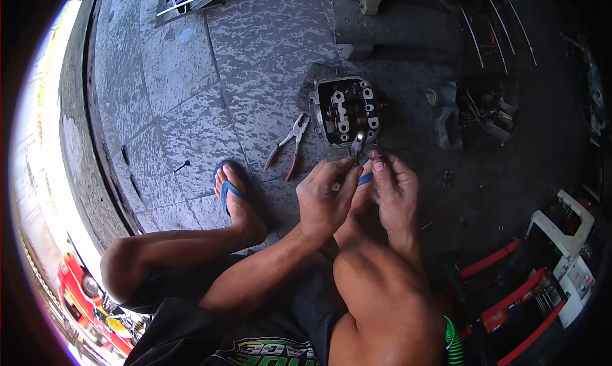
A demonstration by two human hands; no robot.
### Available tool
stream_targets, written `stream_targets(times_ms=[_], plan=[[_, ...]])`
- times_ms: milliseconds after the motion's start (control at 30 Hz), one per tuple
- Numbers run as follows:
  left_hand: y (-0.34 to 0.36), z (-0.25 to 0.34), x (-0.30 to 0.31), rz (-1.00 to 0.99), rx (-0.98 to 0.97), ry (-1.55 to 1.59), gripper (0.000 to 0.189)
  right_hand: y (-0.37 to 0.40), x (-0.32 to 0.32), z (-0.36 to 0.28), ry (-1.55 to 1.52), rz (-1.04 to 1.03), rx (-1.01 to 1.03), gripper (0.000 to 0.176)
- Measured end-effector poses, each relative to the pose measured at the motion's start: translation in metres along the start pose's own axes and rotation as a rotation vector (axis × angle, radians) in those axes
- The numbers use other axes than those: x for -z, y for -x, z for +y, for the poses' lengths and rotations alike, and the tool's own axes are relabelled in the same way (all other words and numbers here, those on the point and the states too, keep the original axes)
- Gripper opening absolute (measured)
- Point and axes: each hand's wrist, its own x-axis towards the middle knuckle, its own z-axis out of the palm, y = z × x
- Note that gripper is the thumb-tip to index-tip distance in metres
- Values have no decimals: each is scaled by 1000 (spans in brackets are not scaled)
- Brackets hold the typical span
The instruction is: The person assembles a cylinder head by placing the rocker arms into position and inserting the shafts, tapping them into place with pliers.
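Note:
My left hand point(326, 191) is closed, thumb against fingers, around a small metal part point(359, 140) with a shiny rounded end pointing up. Beside it, my right hand point(394, 186) pinches a slim dark piece point(378, 150) that I cannot make out. Both hands are close together above my foot, just in front of an engine cylinder head point(343, 140). The head lies on the floor with its dark, oily inside facing up. Pliers with red handles point(296, 138) rest to its left, jaws toward the head.
A dark bolt point(183, 166) lies on the tiled floor point(185, 66) at left. Right of the cylinder head are greasy metal parts point(450, 121). Long thin rods point(499, 22) lie at upper right. A frame with red bars point(513, 305) stands at lower right, near a green coiled hose point(454, 340).

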Motion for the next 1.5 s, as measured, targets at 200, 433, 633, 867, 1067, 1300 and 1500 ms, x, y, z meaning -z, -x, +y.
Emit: stream_targets(times_ms=[200, 433, 633, 867, 1067, 1300, 1500], plan=[[-28, -3, -19, 143, -273, -159, 15, -18, -1, 10, -109, -94, 43, 26], [-31, -18, -31, 161, -225, -148, 13, -33, -2, 22, -180, -130, 44, 28], [-33, -17, -35, 140, -180, -188, 13, -33, -6, 21, -139, -77, 136, 28], [-34, -20, -34, 126, -220, -210, 16, -26, 7, 29, -254, -40, 106, 27], [-27, -29, -21, 90, -231, -185, 18, -21, 16, 43, -321, -24, 53, 24], [-7, -41, -13, 12, 134, 94, 10, -15, 15, 54, -354, -6, 52, 25], [14, -34, -12, -158, 137, 112, 9, -9, 14, 60, -71, -79, 114, 24]])
